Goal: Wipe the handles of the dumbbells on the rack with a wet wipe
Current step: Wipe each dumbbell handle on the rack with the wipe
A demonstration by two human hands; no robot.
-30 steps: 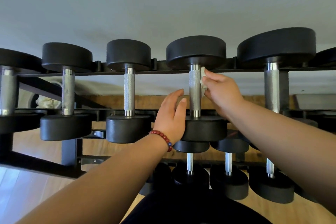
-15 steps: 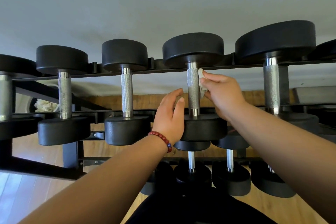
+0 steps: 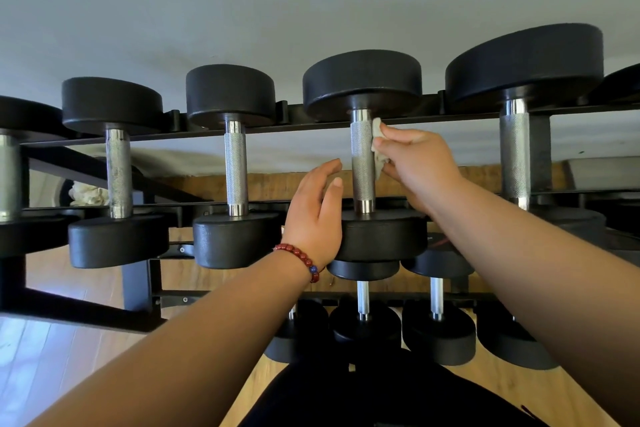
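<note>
Head view. The right hand [image 3: 420, 163] pinches a crumpled off-white wet wipe [image 3: 378, 149] against the knurled steel handle [image 3: 362, 163] of the third black round-headed dumbbell at 12 o'clock on the black steel rack [image 3: 138, 137]. The left hand [image 3: 313, 218], released, steadies its near head. Wiping looks midway; which handles are finished cannot be told. Outer dumbbells are cut off.

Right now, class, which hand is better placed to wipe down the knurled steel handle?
Right hand: it already presses the crumpled white wipe against the handle. The left hand is empty.
</note>
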